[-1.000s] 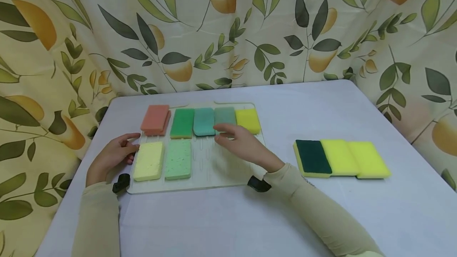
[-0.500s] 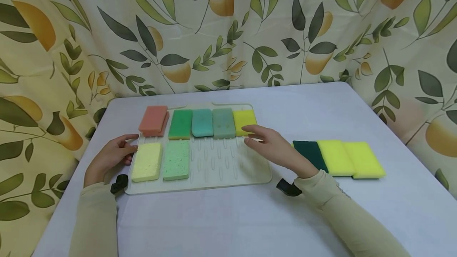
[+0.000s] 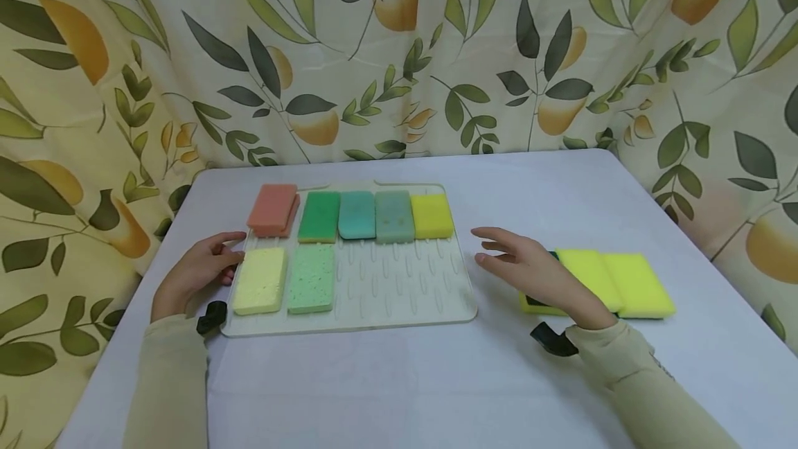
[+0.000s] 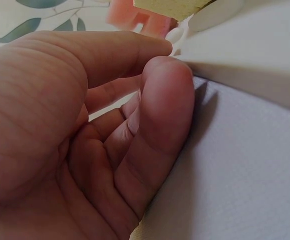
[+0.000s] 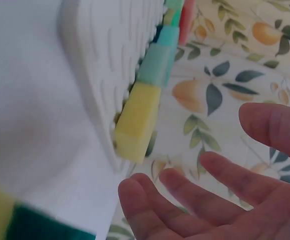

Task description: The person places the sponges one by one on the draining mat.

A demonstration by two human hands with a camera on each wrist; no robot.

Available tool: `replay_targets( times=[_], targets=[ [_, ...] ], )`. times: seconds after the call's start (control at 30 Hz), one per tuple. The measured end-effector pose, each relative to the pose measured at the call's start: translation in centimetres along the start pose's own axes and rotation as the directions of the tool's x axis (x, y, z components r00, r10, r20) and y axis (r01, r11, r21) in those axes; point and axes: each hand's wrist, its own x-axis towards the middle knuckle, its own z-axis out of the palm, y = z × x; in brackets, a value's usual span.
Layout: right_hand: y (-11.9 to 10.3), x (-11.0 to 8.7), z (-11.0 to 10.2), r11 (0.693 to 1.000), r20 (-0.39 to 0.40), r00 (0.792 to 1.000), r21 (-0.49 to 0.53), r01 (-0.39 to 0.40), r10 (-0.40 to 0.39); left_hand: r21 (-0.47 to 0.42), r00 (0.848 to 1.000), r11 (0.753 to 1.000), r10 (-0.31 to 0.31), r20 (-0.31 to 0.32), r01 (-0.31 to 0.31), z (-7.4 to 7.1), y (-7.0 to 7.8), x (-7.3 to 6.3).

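Note:
My left hand (image 3: pixel 199 272) rests at the left edge of a white ridged tray (image 3: pixel 405 283), thumb and forefinger tips right at its rim in the left wrist view. The other fingers bend loosely below. My right hand (image 3: pixel 536 269) hovers right of the tray with spread, relaxed fingers and holds nothing. Along the tray's back lie pink sponges (image 3: pixel 271 210), a green sponge (image 3: pixel 319 217), a teal sponge (image 3: pixel 357 215), a grey-green sponge (image 3: pixel 394 217) and a yellow sponge (image 3: pixel 433 215). In front are a pale yellow sponge (image 3: pixel 259 281) and a speckled light green sponge (image 3: pixel 311 279).
Beyond my right hand lies an overlapping row of yellow sponges (image 3: pixel 639 286). One, with a dark green scouring side (image 5: pixel 45 227), is mostly hidden by that hand in the head view. A white cloth covers the table (image 3: pixel 399 386), and a leaf-patterned curtain (image 3: pixel 374 89) hangs behind.
My right hand has moved right, from above the tray to past its right edge, over the dark green-sided sponge. My left hand stays at the tray's left edge.

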Motion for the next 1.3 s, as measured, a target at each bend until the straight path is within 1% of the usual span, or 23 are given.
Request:
replay_targets(
  times=[0.07,0.3,0.53,0.73,1.03,1.2,1.3],
  targets=[
    [0.6,-0.6,-0.7,1.000,-0.015,1.000,-0.016,-0.012,0.012,0.003,1.000,1.000,0.004,0.002,-0.004,0.0,-0.1,0.2],
    [2.0,-2.3,-2.9,0.997,-0.038,0.998,-0.059,-0.049,0.047,-0.016,0.998,0.998,0.068,0.004,-0.068,-0.1,-0.5,0.1],
    [3.8,-3.8,-4.7,0.989,-0.060,0.994,-0.108,-0.100,0.093,-0.029,0.999,0.999,0.039,-0.004,-0.039,-0.1,-0.5,0.1],
    [5.3,-5.0,-6.0,0.980,-0.095,0.987,-0.138,-0.140,0.127,-0.021,0.999,0.999,0.045,-0.001,-0.045,-0.2,-0.5,-0.1],
    [7.6,-6.8,-8.5,0.949,-0.115,0.970,-0.212,-0.234,0.214,-0.020,0.999,0.999,0.036,0.003,-0.036,-0.3,-0.5,0.1],
    [9.0,-8.1,-9.6,0.926,-0.115,0.954,-0.232,-0.297,0.277,-0.020,0.999,0.999,0.042,-0.003,-0.042,-0.3,-0.6,0.2],
    [9.9,-9.1,-10.4,0.919,-0.133,0.946,-0.230,-0.321,0.297,-0.021,0.999,0.998,0.051,-0.002,-0.051,-0.3,-0.6,0.2]
  ],
)
